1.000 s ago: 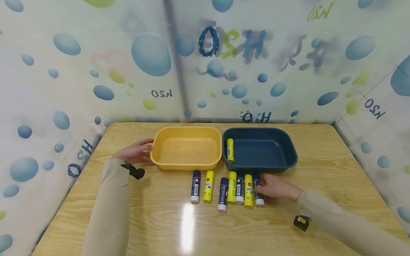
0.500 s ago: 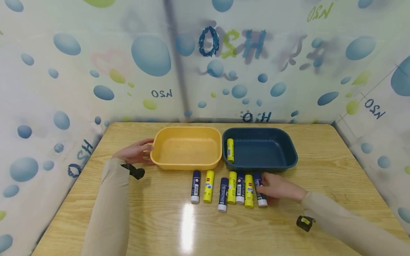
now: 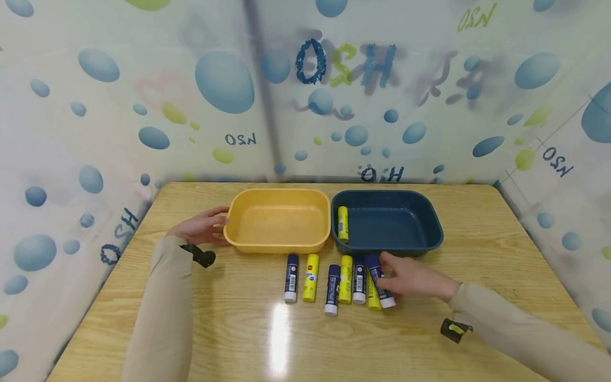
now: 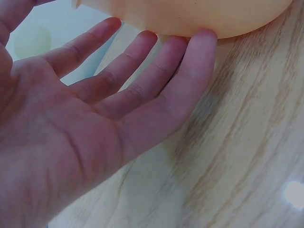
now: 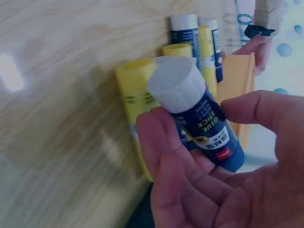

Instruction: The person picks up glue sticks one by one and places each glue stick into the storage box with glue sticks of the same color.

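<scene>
On the wooden tabletop (image 3: 477, 223), two smooth plastic trays with rounded corners sit side by side: a yellow tray (image 3: 278, 219) and a dark blue tray (image 3: 387, 222). The left hand (image 3: 200, 227) rests with straight, relaxed fingers (image 4: 156, 61) against the yellow tray's outer wall, seemingly to steady it. In front of the trays lies a row of glue sticks (image 3: 329, 278), short cylinders in blue and yellow, laid parallel so each is easy to pick out. The right hand (image 3: 412, 278) pinches a blue glue stick (image 5: 202, 118) between thumb and fingertips, its white cap tilted up off the row, above a yellow one. One yellow glue stick (image 3: 342, 224) lies inside the blue tray against its left wall.
</scene>
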`<state>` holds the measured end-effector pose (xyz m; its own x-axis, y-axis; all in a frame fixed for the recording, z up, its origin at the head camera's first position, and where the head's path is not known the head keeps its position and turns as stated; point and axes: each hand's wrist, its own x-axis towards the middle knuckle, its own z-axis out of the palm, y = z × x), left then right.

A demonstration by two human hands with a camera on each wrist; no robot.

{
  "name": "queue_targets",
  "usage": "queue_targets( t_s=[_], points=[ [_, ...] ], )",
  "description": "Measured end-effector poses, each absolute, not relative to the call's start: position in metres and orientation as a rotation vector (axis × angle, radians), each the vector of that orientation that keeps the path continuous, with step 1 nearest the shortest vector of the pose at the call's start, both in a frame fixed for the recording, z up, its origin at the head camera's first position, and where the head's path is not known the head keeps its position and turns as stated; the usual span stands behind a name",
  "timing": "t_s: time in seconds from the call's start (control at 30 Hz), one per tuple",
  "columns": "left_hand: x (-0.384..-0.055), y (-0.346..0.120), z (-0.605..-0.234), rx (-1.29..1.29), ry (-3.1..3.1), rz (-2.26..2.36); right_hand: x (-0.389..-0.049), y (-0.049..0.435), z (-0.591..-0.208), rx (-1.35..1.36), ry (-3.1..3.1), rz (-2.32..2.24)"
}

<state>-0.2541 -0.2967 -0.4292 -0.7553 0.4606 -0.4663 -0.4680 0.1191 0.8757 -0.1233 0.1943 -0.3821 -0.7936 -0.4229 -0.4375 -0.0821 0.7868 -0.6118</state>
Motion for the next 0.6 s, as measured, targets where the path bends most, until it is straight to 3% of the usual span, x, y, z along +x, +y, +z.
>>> queue_targets(
  t_s=[0.6],
  points=[
    [-0.253,-0.298,-0.430,-0.005,1.698,1.737,-0.158,0.158,-0.349,-0.467,2.471,-0.753]
  ],
)
